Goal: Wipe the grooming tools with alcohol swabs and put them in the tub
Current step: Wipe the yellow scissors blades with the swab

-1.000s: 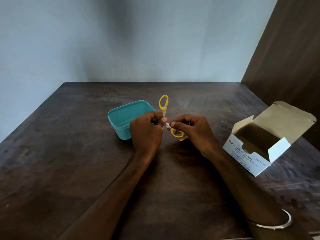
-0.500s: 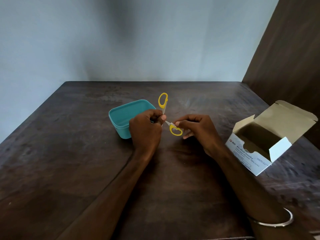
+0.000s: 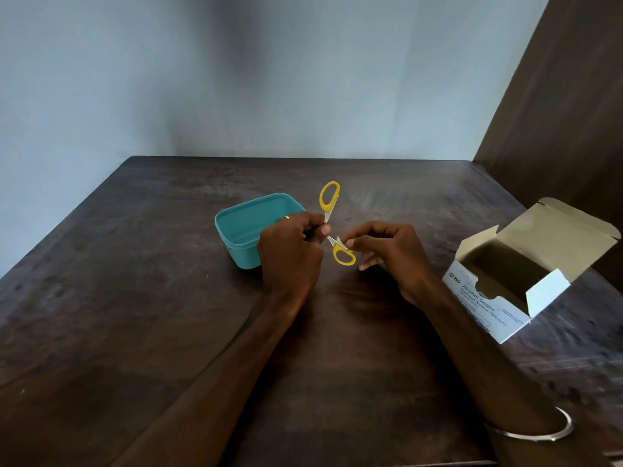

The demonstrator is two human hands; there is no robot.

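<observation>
The right hand (image 3: 391, 254), pinching a swab (image 3: 339, 242), has slid toward the near handle while the left hand (image 3: 293, 251) grips the scissors (image 3: 332, 227): wiping nearly done.

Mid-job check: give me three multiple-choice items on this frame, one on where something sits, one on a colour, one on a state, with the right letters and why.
1. Where is the tub?
A. Behind the left hand
B. Inside the box
C. At the table's near edge

2. What colour are the scissors' handles?
A. Teal
B. Yellow
C. White

3. What state is the box in?
A. Taped shut
B. Crushed flat
C. Open, flap up

Answers: 1 A, the tub shows just beyond the left knuckles. 2 B, both loops are yellow. 3 C, the lid stands raised over a dark interior.
</observation>
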